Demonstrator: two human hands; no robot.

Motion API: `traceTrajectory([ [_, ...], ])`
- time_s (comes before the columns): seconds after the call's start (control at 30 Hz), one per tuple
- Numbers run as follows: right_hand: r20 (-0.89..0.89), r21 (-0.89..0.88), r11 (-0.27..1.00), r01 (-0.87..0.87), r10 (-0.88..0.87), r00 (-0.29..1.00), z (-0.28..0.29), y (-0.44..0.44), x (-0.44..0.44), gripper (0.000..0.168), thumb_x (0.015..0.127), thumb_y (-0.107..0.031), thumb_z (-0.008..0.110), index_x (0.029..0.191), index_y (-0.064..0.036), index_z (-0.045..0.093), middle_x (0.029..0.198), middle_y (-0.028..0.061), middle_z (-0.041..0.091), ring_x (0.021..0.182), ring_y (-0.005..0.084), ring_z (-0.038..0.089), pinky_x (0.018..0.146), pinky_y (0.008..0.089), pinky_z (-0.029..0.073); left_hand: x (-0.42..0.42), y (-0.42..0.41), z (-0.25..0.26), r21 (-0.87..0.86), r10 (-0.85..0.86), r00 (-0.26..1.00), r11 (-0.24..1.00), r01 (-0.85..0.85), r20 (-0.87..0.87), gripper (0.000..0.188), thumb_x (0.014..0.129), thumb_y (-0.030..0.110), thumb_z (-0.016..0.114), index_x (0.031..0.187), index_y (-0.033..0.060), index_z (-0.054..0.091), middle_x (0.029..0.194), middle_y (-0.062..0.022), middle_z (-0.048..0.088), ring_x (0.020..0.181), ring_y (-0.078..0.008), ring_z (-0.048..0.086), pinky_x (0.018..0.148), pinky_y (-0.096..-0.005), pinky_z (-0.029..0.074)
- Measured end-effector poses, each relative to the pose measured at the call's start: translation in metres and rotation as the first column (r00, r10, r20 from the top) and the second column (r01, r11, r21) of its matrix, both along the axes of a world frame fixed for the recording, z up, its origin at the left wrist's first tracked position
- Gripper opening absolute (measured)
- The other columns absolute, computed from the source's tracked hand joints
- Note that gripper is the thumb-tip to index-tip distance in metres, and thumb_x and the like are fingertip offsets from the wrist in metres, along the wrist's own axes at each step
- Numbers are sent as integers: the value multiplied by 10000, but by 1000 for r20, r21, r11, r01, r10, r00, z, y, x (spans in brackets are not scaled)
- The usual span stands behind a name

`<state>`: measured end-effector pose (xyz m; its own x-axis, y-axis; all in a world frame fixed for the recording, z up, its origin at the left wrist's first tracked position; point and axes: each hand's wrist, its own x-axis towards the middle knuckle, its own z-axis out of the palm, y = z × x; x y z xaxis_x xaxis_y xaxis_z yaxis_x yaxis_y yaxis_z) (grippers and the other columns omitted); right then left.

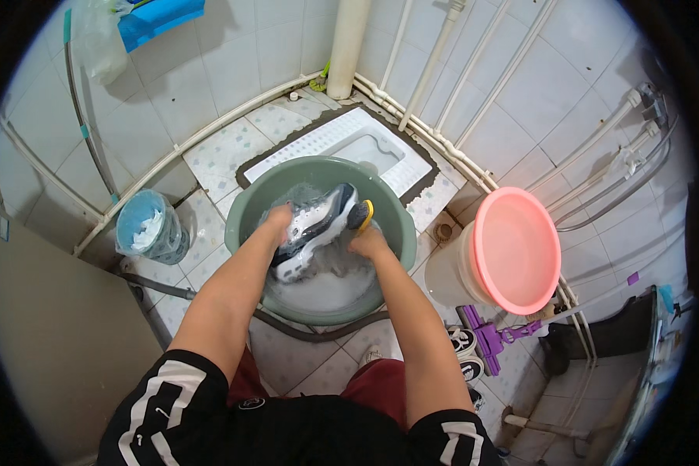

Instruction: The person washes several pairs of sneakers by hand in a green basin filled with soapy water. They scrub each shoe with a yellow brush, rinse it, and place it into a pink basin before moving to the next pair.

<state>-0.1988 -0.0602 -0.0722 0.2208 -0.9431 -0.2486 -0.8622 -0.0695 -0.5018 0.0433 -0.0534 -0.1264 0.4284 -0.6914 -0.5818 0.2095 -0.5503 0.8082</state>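
Note:
A white sneaker with dark trim [311,233] lies tilted on its side above the suds, its heel end toward the upper right. My left hand [280,221] grips the sneaker by its left side, fingers partly hidden behind it. In my right hand [369,242] is a scrub brush with a yellow edge and dark bristles [360,215], held against the upper right end of the shoe. Both hands are inside a large green plastic basin [408,233]. Foamy, cloudy water [329,288] covers its bottom and hides what lies beneath.
Behind the basin a squat toilet [410,167] is set in the tiled floor. A pink basin [518,250] tops a pale bucket [451,271] at right, near a purple mop [489,341] and several sneakers [463,341]. At left stands a lined trash bin [169,244]. A grey hose [320,336] crosses the floor.

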Motion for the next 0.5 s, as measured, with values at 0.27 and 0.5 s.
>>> traceTrajectory([
  [0.27, 786, 345, 899, -269, -120, 607, 15, -7, 8, 727, 636, -240, 797, 1218, -13, 424, 1038, 85, 589, 916, 184, 566, 811, 309, 462, -24, 16, -4, 53, -109, 661, 974, 221, -743, 427, 906, 291, 315, 982, -25, 592, 931, -181, 651, 803, -336, 632, 815, -485, 482],
  [0.5, 532, 296, 951, -92, -84, 842, -17, -7, 28, 795, 589, -405, 810, 1155, 51, 489, 1063, 154, 591, 929, 221, 585, 810, 319, 471, -53, 40, -65, 484, -605, 729, 766, 423, 321, 438, 912, 317, 304, 1072, -4, 554, 1010, -178, 623, 874, -346, 612, 850, -494, 463],
])
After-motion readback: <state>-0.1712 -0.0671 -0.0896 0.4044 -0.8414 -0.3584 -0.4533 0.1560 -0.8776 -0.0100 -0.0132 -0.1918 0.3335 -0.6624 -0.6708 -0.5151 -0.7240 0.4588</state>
